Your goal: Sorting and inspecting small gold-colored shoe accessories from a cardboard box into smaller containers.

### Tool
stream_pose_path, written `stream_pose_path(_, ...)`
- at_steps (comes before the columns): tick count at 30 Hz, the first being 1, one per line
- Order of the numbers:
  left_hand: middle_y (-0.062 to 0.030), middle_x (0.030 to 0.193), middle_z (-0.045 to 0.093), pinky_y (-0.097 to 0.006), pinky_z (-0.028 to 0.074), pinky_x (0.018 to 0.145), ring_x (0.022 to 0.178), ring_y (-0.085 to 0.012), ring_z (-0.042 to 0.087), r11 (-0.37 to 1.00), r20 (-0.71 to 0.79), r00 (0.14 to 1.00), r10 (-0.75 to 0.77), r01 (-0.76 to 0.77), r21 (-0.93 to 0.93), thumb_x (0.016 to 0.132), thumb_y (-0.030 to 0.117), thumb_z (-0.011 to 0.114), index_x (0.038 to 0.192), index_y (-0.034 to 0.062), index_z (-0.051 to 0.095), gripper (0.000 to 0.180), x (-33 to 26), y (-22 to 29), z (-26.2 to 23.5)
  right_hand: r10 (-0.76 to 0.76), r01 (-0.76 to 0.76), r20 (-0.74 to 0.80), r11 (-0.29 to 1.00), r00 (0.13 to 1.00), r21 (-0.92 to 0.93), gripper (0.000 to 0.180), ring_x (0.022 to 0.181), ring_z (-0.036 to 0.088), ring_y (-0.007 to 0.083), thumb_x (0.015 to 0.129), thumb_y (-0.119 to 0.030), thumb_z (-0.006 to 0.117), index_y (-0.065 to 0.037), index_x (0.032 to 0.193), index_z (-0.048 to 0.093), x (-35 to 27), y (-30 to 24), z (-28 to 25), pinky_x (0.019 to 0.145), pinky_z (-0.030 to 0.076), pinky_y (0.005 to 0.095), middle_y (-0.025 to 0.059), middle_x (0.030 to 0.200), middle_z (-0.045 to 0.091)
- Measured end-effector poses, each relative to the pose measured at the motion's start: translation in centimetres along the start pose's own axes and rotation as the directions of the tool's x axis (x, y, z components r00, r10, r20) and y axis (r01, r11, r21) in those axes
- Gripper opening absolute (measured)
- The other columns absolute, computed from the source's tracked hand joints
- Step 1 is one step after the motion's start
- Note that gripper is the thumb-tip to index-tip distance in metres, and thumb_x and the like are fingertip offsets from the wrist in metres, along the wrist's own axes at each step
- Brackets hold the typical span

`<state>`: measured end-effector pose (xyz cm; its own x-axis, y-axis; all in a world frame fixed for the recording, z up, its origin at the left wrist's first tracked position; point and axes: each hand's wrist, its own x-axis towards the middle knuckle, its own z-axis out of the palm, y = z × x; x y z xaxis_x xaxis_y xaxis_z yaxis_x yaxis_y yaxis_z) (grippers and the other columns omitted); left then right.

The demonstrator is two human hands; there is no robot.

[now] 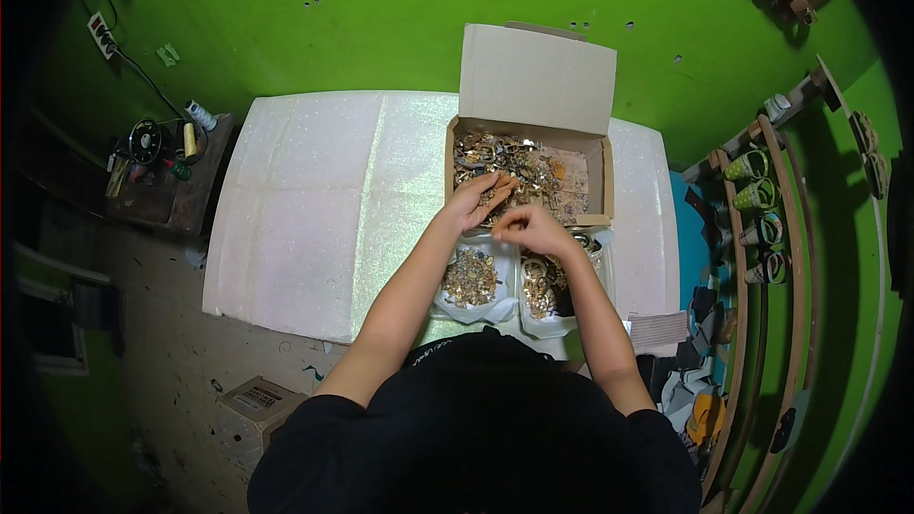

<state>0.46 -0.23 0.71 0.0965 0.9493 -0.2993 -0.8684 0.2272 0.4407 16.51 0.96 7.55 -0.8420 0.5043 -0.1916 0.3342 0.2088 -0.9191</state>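
My left hand (479,203) is held palm up over the near left part of an open cardboard box (597,181), fingers stretched out; whether small pieces lie in the palm is too small to tell. Just to its right, my right hand (535,229) hovers by the box's near edge with fingertips pinched together, and what they hold, if anything, is hidden. Inside the box lies a heap of small gold and silver metal fittings (505,149). Nearer to me, a left white container (502,309) and a right white container (543,328) hold more shiny metal pieces.
The box stands on a table with a pale, glittery cover (295,200), its lid (538,76) raised toward the green wall. On the left, a small dark table (171,200) bears thread spools. A wooden rack (747,314) with sandals stands right; a closed carton (257,409) sits on the floor.
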Motion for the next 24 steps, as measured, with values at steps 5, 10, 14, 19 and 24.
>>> stream_pose_path(5, -0.0165, 0.100, 0.053, -0.027, 0.049, 0.081, 0.098, -0.0254, 0.053, 1.000, -0.012, 1.000, 0.011, -0.011, 0.011, 0.086, 0.011, 0.044, 0.100, -0.0052, 0.047, 0.021, -0.3, 0.1, 0.3, -0.005, -0.030, -0.211, 0.986, 0.977, -0.165, 0.014, 0.066, 0.052, 0.0121, 0.069, -0.012, 0.064, -0.002, 0.079, 0.063, 0.2, -1.5, -0.6, 0.061, 0.042, 0.0265, 0.0050, 0.073, 0.058)
stream_pose_path(10, -0.0119, 0.094, 0.054, -0.026, 0.049, 0.080, 0.088, -0.0183, 0.055, 0.996, -0.079, 0.997, -0.008, 0.015, 0.086, 0.086, 0.014, 0.047, 0.100, -0.0024, 0.049, 0.022, -0.3, 0.0, 0.2, -0.269, 0.057, -0.543, 0.925, 0.796, -0.375, 0.016, 0.072, 0.055, 0.0241, 0.069, -0.013, 0.062, -0.005, 0.083, 0.062, 3.3, -0.2, -1.3, 0.064, 0.044, 0.0312, 0.0108, 0.078, 0.052)
stream_pose_path(14, -0.0092, 0.090, 0.052, -0.025, 0.049, 0.078, 0.087, -0.0155, 0.053, 0.996, -0.075, 0.997, 0.006, 0.001, 0.094, 0.086, 0.016, 0.047, 0.098, -0.0030, 0.049, 0.023, -0.3, 0.0, 0.3, -0.333, 0.059, -0.563, 0.892, 0.757, -0.448, 0.013, 0.078, 0.054, 0.0265, 0.069, -0.014, 0.062, -0.006, 0.079, 0.063, 4.6, 0.4, -0.9, 0.068, 0.043, 0.0339, 0.0105, 0.082, 0.053)
stream_pose_path(19, -0.0089, 0.092, 0.053, -0.026, 0.050, 0.078, 0.087, -0.0161, 0.054, 0.995, -0.100, 0.995, 0.018, -0.008, 0.097, 0.087, 0.019, 0.045, 0.097, -0.0006, 0.050, 0.022, -0.1, -0.2, 0.1, -0.340, 0.040, -0.600, 0.890, 0.724, -0.455, 0.014, 0.074, 0.055, 0.0258, 0.070, -0.016, 0.061, -0.004, 0.075, 0.062, 4.6, 0.3, -0.8, 0.065, 0.043, 0.0332, 0.0100, 0.080, 0.053)
stream_pose_path(24, -0.0125, 0.095, 0.053, -0.033, 0.048, 0.081, 0.091, -0.0220, 0.054, 0.997, -0.047, 0.998, -0.041, 0.038, -0.063, 0.090, 0.029, 0.034, 0.095, -0.0019, 0.049, 0.035, 0.2, 0.1, -0.6, -0.194, 0.041, -0.494, 0.952, 0.847, -0.303, 0.016, 0.070, 0.055, 0.0207, 0.069, -0.016, 0.062, -0.001, 0.074, 0.060, 2.6, -1.3, -0.7, 0.061, 0.043, 0.0300, 0.0099, 0.077, 0.054)
